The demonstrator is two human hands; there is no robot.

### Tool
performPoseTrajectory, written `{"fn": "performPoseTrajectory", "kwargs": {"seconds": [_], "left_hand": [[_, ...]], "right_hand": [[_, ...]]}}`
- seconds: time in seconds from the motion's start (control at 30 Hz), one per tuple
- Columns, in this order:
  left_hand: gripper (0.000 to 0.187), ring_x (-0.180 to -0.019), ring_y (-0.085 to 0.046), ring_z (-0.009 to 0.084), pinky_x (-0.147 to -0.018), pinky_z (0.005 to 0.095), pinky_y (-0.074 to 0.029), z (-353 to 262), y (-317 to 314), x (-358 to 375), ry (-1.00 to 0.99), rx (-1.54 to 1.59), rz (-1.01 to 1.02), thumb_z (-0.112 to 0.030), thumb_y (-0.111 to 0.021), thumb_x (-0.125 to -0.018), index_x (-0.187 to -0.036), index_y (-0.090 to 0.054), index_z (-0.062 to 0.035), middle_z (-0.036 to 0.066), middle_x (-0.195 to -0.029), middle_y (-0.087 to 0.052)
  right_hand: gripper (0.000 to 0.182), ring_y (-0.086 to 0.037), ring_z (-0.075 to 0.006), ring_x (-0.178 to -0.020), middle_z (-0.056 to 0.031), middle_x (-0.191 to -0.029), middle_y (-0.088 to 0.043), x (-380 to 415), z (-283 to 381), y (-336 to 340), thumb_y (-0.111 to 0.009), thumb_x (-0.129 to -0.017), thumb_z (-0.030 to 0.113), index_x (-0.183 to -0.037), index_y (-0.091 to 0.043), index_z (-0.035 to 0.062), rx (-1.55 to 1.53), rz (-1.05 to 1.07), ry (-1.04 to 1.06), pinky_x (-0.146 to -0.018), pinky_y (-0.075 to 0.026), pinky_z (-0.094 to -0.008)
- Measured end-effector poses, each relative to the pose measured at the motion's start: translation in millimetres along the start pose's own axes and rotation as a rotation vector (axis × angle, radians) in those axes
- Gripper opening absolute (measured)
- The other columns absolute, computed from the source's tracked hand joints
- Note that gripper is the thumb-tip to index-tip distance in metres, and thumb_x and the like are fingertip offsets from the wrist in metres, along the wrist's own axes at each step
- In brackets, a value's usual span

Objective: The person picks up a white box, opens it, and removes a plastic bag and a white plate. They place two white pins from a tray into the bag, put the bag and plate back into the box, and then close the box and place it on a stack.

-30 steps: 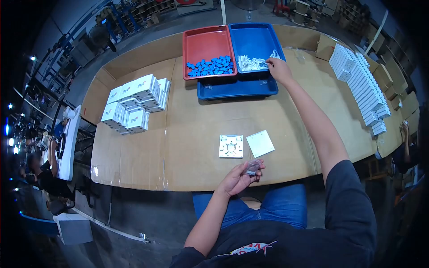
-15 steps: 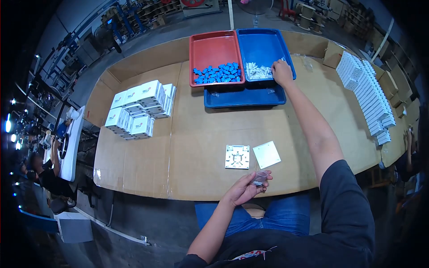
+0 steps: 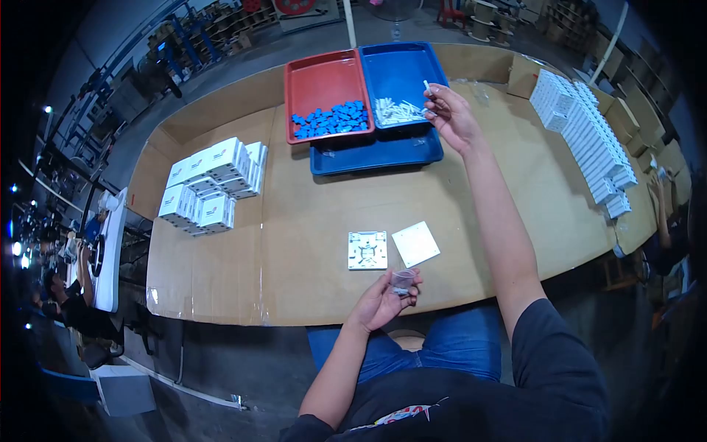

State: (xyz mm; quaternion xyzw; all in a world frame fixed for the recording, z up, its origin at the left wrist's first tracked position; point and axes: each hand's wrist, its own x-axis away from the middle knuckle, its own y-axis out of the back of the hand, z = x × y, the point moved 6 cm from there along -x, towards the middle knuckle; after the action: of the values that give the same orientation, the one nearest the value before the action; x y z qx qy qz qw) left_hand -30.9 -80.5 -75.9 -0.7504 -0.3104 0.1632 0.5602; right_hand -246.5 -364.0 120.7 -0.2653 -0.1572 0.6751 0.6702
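Note:
My left hand point(image 3: 377, 306) is closed around a small clear plastic bag point(image 3: 402, 279) near the table's front edge; something small and pale lies in the bag's lower part. My right hand point(image 3: 455, 121) is raised at the blue tray's point(image 3: 401, 70) near right corner, pinching a thin white stick-like piece point(image 3: 426, 86). Many similar white pieces point(image 3: 396, 110) lie in that tray. Just beyond my left hand, an open white square case point(image 3: 367, 252) with a moulded interior lies flat beside a flat white square cover point(image 3: 416, 244).
A red tray point(image 3: 320, 81) holds small blue parts point(image 3: 331, 120). Another blue tray point(image 3: 375, 157) sits below both. White boxes point(image 3: 213, 177) are stacked at left, and rows of white units point(image 3: 585, 136) line the right. Other people work at both sides.
My right hand has lifted from the white pieces and drawn back slightly, with a white piece now showing in its fingers. The left hand still holds the bag. The view has shifted.

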Motion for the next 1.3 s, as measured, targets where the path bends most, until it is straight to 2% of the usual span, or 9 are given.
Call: {"fn": "performPoseTrajectory", "kwargs": {"seconds": [0.1, 0.27, 0.37, 0.57, 0.73, 0.93, 1.03, 1.27, 1.3], "left_hand": [[0.063, -0.104, -0.064, 0.0223, -0.095, 0.0380, -0.053, -3.1, -8.8, 2.7, -0.069, 0.008, 0.007, -0.047, -0.038, -0.112, -0.147, -0.046, 0.0048, 0.015, -0.129, -0.064], [0.055, -0.103, -0.064, 0.0230, -0.094, 0.0386, -0.053, -2.9, -1.4, 2.7, -0.096, -0.010, -0.034, -0.038, -0.041, -0.111, -0.146, -0.048, 0.0053, 0.014, -0.125, -0.066], [0.057, -0.102, -0.065, 0.0241, -0.095, 0.0397, -0.053, -2.7, 3.5, 2.5, -0.108, 0.003, -0.027, -0.040, -0.044, -0.110, -0.145, -0.047, 0.0051, 0.014, -0.124, -0.066], [0.060, -0.100, -0.065, 0.0209, -0.093, 0.0380, -0.052, -3.6, -5.4, 2.9, -0.088, -0.053, -0.051, -0.044, -0.043, -0.111, -0.146, -0.049, 0.0041, 0.012, -0.123, -0.067], [0.060, -0.098, -0.065, 0.0201, -0.093, 0.0362, -0.052, -5.5, -11.1, 0.1, -0.085, -0.010, -0.017, -0.044, -0.042, -0.111, -0.146, -0.049, 0.0037, 0.012, -0.123, -0.068], [0.055, -0.100, -0.065, 0.0231, -0.093, 0.0396, -0.053, -3.0, -0.8, 3.1, -0.094, -0.037, -0.018, -0.044, -0.040, -0.112, -0.141, -0.053, 0.0009, 0.014, -0.123, -0.068], [0.052, -0.101, -0.065, 0.0238, -0.094, 0.0410, -0.053, -4.2, -0.8, 3.4, -0.097, -0.042, -0.003, -0.044, -0.042, -0.111, -0.138, -0.055, -0.0020, 0.013, -0.123, -0.067], [0.045, -0.103, -0.066, 0.0222, -0.094, 0.0376, -0.054, -4.8, -6.1, -0.3, -0.067, -0.045, -0.010, -0.039, -0.048, -0.111, -0.137, -0.055, -0.0034, 0.013, -0.125, -0.066], [0.045, -0.103, -0.066, 0.0222, -0.095, 0.0377, -0.054, -6.0, -8.5, -0.3, -0.058, -0.059, -0.011, -0.039, -0.049, -0.110, -0.137, -0.055, -0.0036, 0.012, -0.124, -0.066]], "right_hand": [[0.018, -0.059, -0.0105, -0.079, -0.0039, -0.095, -0.067, 27.2, 1.8, 3.6, -0.068, -0.099, 0.014, -0.113, -0.069, 0.0030, -0.035, 0.054, -0.020, -0.067, -0.050, -0.0273], [0.020, -0.054, -0.0041, -0.071, 0.0024, -0.082, -0.064, 101.1, -43.1, 42.4, -0.068, -0.099, 0.015, -0.113, -0.072, 0.0023, 0.608, -0.028, -0.045, -0.063, -0.044, -0.0221], [0.015, -0.054, -0.0026, -0.073, 0.0030, -0.083, -0.064, 169.9, -76.4, 53.6, -0.071, -0.097, 0.011, -0.109, -0.072, 0.0023, 0.728, -0.136, -0.170, -0.063, -0.043, -0.0207], [0.014, -0.054, -0.0015, -0.073, 0.0038, -0.086, -0.066, 252.0, -88.9, 32.2, -0.078, -0.090, 0.001, -0.102, -0.070, 0.0013, 0.504, -0.068, -0.202, -0.064, -0.044, -0.0203], [0.010, -0.052, -0.0008, -0.069, 0.0056, -0.079, -0.064, 257.4, -78.6, 10.3, -0.077, -0.092, 0.007, -0.101, -0.074, 0.0029, 0.614, 0.065, -0.092, -0.062, -0.040, -0.0190], [0.011, -0.056, -0.0026, -0.071, 0.0025, -0.086, -0.068, 269.7, -80.0, 0.1, -0.075, -0.093, 0.007, -0.103, -0.073, 0.0032, 0.912, 0.127, -0.100, -0.063, -0.044, -0.0214], [0.011, -0.053, -0.0028, -0.063, 0.0025, -0.075, -0.066, 276.7, -73.7, -19.5, -0.074, -0.094, 0.010, -0.102, -0.074, 0.0032, 0.929, 0.207, -0.048, -0.058, -0.042, -0.0220], [0.017, -0.067, -0.0223, -0.072, -0.0107, -0.083, -0.073, 264.0, -71.8, -32.5, -0.074, -0.088, 0.012, -0.102, -0.075, 0.0030, 1.165, 0.456, -0.081, -0.066, -0.051, -0.0350], [0.016, -0.068, -0.0203, -0.077, -0.0101, -0.087, -0.073, 260.9, -68.6, -37.0, -0.073, -0.089, 0.011, -0.102, -0.074, 0.0021, 1.208, 0.515, -0.083, -0.069, -0.052, -0.0341]]}}
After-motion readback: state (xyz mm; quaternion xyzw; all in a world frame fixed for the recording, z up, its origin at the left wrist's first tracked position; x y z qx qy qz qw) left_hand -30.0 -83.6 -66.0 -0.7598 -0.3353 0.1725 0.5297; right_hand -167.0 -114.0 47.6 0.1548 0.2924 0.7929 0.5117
